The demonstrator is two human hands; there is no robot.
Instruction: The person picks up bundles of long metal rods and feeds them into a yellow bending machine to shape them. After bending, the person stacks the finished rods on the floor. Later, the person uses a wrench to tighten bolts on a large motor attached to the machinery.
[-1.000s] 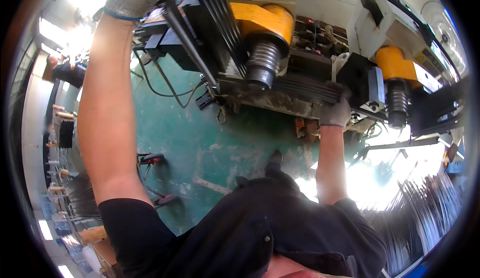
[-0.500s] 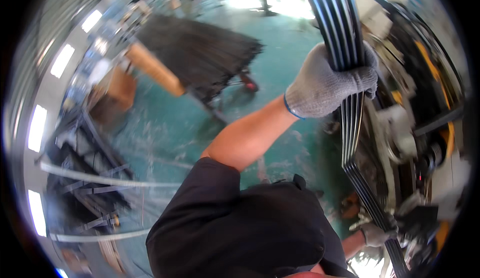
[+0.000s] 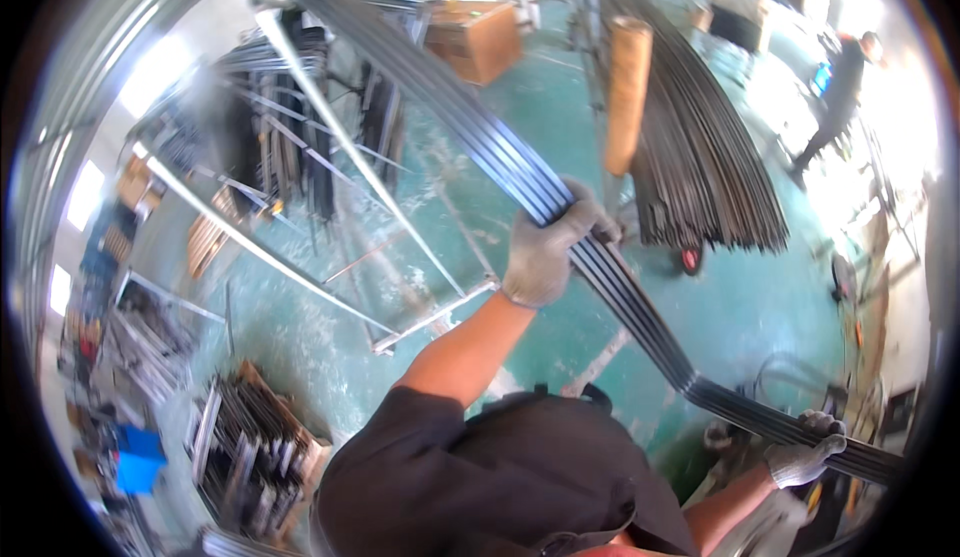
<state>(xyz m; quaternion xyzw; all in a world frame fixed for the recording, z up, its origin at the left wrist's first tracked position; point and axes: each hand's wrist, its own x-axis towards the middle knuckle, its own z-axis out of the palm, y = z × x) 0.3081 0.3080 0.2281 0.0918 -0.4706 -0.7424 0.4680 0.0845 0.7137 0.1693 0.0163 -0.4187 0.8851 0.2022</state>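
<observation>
Okay, green floor (image 3: pixel 735 307) is scuffed, glare at far right, with bar stack (image 3: pixel 695 147), cardboard box (image 3: pixel 490 42) and pale frame (image 3: pixel 436 314) around, while dark glossy strips (image 3: pixel 632 314), parallel, bent once, slant above it, gloved left hand (image 3: pixel 545 254) and right hand (image 3: pixel 800 457) both gripping them.

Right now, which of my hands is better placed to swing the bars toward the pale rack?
Probably your left hand: it grips the long straight stretch of the bars, nearer the pale rack. Your right hand holds them beyond the bend, farther off to the right.
</observation>
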